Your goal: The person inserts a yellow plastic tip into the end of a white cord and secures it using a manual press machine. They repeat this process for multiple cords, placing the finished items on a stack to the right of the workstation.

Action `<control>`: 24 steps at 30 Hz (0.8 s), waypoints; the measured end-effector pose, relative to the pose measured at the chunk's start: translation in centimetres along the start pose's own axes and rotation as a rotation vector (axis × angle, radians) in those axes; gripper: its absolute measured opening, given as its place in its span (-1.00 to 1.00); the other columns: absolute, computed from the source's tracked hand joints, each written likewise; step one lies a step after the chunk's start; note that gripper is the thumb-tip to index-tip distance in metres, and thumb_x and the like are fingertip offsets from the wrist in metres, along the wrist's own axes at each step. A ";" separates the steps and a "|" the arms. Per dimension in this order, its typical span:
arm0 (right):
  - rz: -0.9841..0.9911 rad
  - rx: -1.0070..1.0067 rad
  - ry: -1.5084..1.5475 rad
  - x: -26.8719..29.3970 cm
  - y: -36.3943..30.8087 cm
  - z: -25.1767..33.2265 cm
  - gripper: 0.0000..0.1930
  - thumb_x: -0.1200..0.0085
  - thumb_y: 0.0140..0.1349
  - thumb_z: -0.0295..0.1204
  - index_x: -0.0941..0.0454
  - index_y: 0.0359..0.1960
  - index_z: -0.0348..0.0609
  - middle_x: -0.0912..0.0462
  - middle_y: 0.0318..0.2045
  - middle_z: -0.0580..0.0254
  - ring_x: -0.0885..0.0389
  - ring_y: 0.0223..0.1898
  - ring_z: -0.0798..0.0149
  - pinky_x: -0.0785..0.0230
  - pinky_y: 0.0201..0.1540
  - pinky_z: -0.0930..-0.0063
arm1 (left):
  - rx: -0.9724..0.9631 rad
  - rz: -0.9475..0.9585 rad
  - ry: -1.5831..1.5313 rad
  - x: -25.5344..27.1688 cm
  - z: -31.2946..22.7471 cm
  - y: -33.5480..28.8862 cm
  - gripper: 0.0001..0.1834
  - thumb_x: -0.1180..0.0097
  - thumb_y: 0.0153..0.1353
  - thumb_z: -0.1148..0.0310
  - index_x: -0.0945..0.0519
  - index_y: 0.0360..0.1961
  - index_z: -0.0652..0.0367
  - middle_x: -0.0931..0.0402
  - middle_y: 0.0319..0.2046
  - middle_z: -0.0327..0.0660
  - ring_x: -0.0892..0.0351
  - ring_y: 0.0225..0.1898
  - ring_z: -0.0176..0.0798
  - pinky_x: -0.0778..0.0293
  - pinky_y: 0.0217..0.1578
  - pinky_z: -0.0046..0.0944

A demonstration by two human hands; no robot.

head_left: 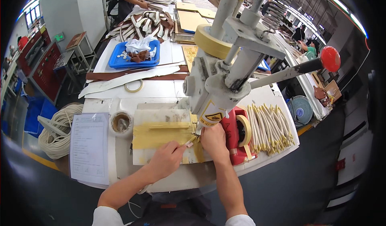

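Left hand (167, 157): narrow, pinching a short pale cord (189, 144), its tip pointing toward the press tool.
Right hand (214, 141): fingers drawn in just beside the tool; whether they grip anything is hidden, cannot tell.
Lever press (216, 83): stands at the near centre of the bench (181, 182); red-knobbed lever (297, 70) raised to the right, neither hand on it.
Work board (140, 157): beneath the hands, partly covered with yellow tape (161, 138).
Tape dispenser (237, 158): red, just right of the right hand.
Cord bundle (270, 127): right of the dispenser, laid side by side, ends yellow.
Step in hand: judged to be setting the cord's end at the tool.
Next move: likely calls for steady alignment, with fingers clear before any lever stroke.
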State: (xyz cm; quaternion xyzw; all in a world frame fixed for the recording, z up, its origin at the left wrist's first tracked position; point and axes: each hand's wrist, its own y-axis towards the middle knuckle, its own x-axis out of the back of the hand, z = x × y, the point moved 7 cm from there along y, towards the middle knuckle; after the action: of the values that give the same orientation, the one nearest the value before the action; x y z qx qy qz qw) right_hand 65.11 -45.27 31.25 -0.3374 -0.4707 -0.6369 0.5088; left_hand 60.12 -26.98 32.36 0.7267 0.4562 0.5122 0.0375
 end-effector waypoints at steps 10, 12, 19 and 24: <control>-0.032 0.039 0.015 -0.1 -0.1 -0.1 -0.66 -0.11 0.18 -0.54 -0.61 0.00 -0.40 -0.23 0.26 -0.74 -0.62 -0.22 -0.34 -0.57 -0.08 -0.04 | -0.030 0.014 -0.022 0.2 -0.5 0.1 -0.63 -0.20 0.06 0.60 -0.65 -0.05 0.39 -0.43 -0.28 -0.10 -0.54 -0.27 -0.07 -0.53 -0.23 -0.16; -0.037 0.037 0.028 0.0 -0.1 0.0 -0.66 -0.10 0.17 -0.55 -0.61 0.00 -0.39 -0.23 0.27 -0.73 -0.62 -0.22 -0.34 -0.57 -0.08 -0.04 | -0.040 0.017 -0.020 0.4 -0.6 0.2 -0.63 -0.20 0.05 0.60 -0.64 -0.05 0.40 -0.43 -0.28 -0.09 -0.54 -0.27 -0.07 -0.53 -0.23 -0.16; -0.029 -0.016 0.068 0.7 -0.3 0.0 -0.63 -0.07 0.18 -0.58 -0.54 0.04 -0.45 -0.21 0.30 -0.69 -0.61 -0.15 -0.38 -0.56 -0.04 -0.05 | -0.019 0.024 -0.053 0.4 -0.5 0.1 -0.62 -0.19 0.07 0.61 -0.63 -0.02 0.37 -0.44 -0.27 -0.07 -0.54 -0.26 -0.04 -0.53 -0.23 -0.14; -0.093 -0.074 0.159 5.0 -2.9 2.4 -0.62 -0.09 0.21 -0.59 -0.51 0.08 -0.47 -0.31 0.31 -0.53 -0.65 -0.02 -0.28 -0.58 0.00 0.04 | -0.044 0.030 -0.036 0.6 -0.5 0.3 -0.65 -0.18 0.13 0.60 -0.62 -0.01 0.36 -0.45 -0.27 -0.05 -0.54 -0.27 -0.01 -0.52 -0.23 -0.12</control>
State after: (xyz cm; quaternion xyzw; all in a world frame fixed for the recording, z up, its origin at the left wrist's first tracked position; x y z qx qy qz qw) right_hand 60.92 -44.57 35.85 -0.2820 -0.4200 -0.7018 0.5015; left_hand 59.96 -26.95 33.15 0.7415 0.4331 0.5095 0.0541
